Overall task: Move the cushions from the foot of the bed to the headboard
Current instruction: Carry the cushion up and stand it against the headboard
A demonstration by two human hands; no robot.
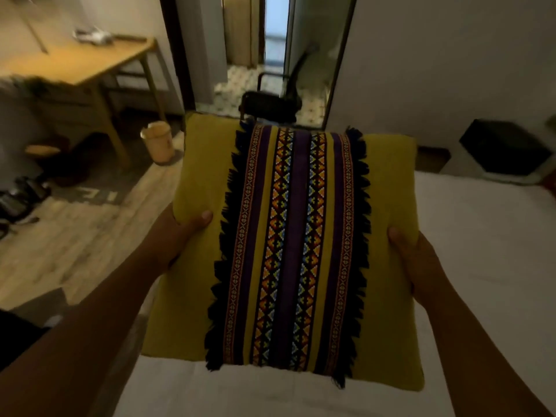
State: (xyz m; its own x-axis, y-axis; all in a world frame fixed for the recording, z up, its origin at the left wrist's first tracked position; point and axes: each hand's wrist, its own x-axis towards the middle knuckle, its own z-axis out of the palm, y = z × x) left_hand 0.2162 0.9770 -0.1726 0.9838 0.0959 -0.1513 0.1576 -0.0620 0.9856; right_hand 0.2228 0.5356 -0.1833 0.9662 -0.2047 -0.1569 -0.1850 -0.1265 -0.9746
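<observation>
A mustard-yellow cushion [382,266] with a purple, patterned centre band and dark fringe fills the middle of the head view, held flat above the white bed [469,266]. My left hand [183,233] grips its left edge, thumb on top. My right hand [418,260] grips its right edge, thumb on top too. The fingers of both hands are hidden under the cushion. No other cushion and no headboard are in sight.
A wooden desk [75,61] stands at the left with a small bin [158,141] beside its leg. Shoes and dark items lie on the wooden floor at far left. A dark chair [270,106] sits before an open doorway. A black hexagonal object [505,149] is at right.
</observation>
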